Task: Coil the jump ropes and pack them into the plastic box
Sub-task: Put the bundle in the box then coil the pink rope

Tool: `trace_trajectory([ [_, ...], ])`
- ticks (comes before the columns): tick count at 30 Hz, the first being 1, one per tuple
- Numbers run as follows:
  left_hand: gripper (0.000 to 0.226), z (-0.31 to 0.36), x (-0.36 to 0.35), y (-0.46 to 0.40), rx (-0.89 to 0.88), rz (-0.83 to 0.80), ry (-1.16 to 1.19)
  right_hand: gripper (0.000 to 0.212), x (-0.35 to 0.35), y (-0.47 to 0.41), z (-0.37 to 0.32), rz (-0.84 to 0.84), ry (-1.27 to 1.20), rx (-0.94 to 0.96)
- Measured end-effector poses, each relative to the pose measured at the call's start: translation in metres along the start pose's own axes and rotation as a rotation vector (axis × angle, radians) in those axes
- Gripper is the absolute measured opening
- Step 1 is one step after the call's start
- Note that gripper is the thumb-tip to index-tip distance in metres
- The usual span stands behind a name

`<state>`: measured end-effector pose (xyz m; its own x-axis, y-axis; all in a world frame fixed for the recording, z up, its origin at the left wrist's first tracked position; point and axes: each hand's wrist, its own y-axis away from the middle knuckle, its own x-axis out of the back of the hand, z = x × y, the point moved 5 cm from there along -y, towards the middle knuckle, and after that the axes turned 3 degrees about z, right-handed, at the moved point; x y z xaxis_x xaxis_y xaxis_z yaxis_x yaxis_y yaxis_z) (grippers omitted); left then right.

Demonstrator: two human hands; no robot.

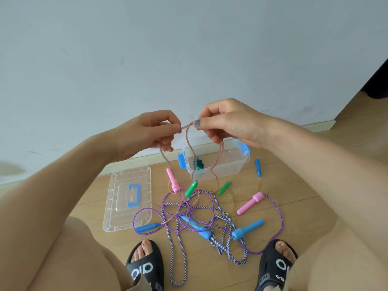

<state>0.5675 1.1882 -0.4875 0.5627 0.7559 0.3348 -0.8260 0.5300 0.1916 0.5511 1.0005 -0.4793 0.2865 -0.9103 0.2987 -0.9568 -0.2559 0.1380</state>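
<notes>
A thin pinkish jump rope (188, 141) is stretched between my hands above the floor. My left hand (151, 131) pinches one part of it and my right hand (226, 122) pinches another. Its strands hang down to two green handles (191, 189) just above the floor. The clear plastic box (220, 164) with blue latches stands open behind them, with a teal coiled rope (199, 164) inside. On the floor lies a tangle: a purple rope (280, 217) with pink handles (249, 203), a striped rope (182, 259) with blue handles (247, 228), and a thin yellowish rope.
The clear lid (128, 198) with a blue handle lies flat on the wooden floor at the left. A pale wall rises right behind the box. My feet in black sandals (144, 267) stand at the near edge of the tangle.
</notes>
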Motion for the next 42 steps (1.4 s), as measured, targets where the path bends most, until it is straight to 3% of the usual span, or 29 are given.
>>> trace_trajectory([
  [11,0.023,-0.007,0.006,0.008,0.156,-0.019,0.024,0.012,-0.007,0.003,0.002,-0.068,0.014,-0.022],
  [17,0.020,0.000,-0.018,0.010,0.169,-0.188,-0.016,0.009,-0.011,0.002,-0.001,-0.104,-0.002,-0.018],
  [26,0.022,-0.018,0.015,0.010,0.202,-0.109,-0.120,0.011,-0.002,0.005,0.007,-0.099,0.068,-0.064],
  [31,0.024,-0.046,0.045,0.010,0.305,-0.051,-0.399,0.011,0.008,0.006,0.009,-0.083,0.079,-0.072],
  [35,0.030,-0.066,0.063,0.017,0.524,-0.088,-0.897,0.011,0.010,0.006,0.007,-0.077,0.073,-0.070],
  [37,0.026,-0.063,0.058,0.014,0.541,-0.081,-1.031,0.012,0.006,0.005,0.006,-0.072,0.062,-0.058],
  [39,0.022,-0.051,0.042,0.003,0.384,-0.037,-0.824,0.011,0.000,0.004,0.003,-0.076,0.054,-0.044],
  [42,0.029,-0.021,0.005,-0.005,0.167,-0.065,-0.104,0.010,-0.007,0.002,-0.001,-0.074,0.042,-0.025],
])
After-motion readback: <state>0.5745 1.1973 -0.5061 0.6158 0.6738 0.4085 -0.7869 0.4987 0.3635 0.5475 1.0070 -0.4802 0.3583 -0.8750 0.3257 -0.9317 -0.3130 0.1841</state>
